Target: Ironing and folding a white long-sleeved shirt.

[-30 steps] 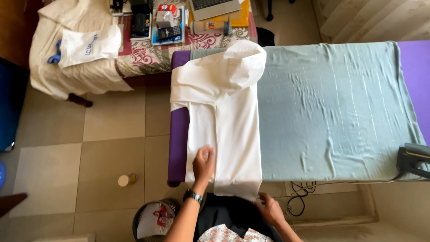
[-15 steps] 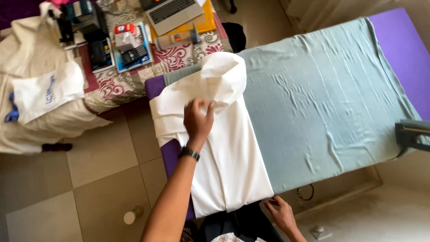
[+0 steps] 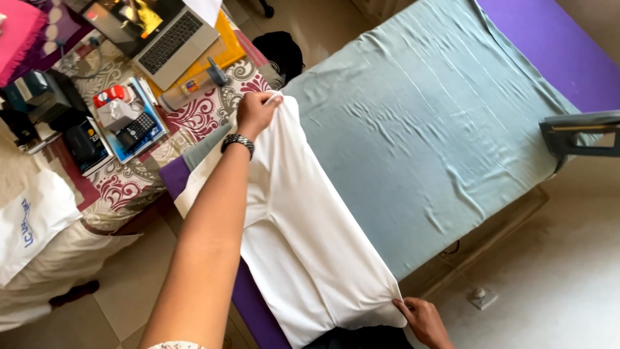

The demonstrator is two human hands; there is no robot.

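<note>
A white folded garment point(image 3: 303, 220) lies along the near end of a purple ironing table covered by a grey-green cloth point(image 3: 413, 110). My left hand point(image 3: 256, 111), with a dark wristwatch, is stretched out and grips the garment's far edge. My right hand point(image 3: 426, 320) pinches the garment's near corner at the table's front edge. The cloth between the two hands is pulled fairly flat.
A grey iron point(image 3: 578, 134) rests at the table's right edge. To the left stands a patterned bed point(image 3: 213, 106) with a laptop point(image 3: 155, 32), a spray bottle point(image 3: 190, 87), a calculator and small boxes. A white bag point(image 3: 29, 223) lies at far left. A plug lies on the floor point(image 3: 481, 297).
My left hand has moved from the garment's near part up to its far edge and taken hold of it. My right hand now grips the near corner. The camera has tilted left.
</note>
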